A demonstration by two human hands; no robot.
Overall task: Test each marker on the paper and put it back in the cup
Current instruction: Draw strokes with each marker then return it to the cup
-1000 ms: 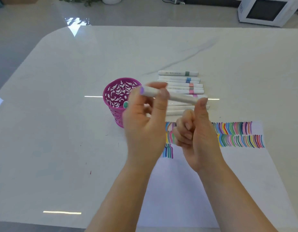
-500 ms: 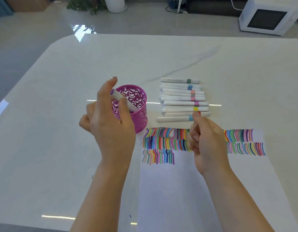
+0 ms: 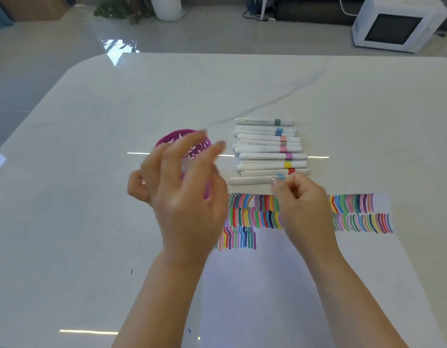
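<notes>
Left hand [image 3: 184, 197]: fingers spread, empty, blurred, directly before the cup [image 3: 168, 137].
Right hand [image 3: 303, 204]: curled fingertips at the nearest marker [image 3: 250, 180]; grip indiscernible.
Cup: mostly hidden by the left hand.

Blurred left hand [image 3: 184, 197] hides the cup's [image 3: 168, 138] near wall; right of the cup, right hand [image 3: 305, 204] covers one marker's [image 3: 250, 180] end.
</notes>
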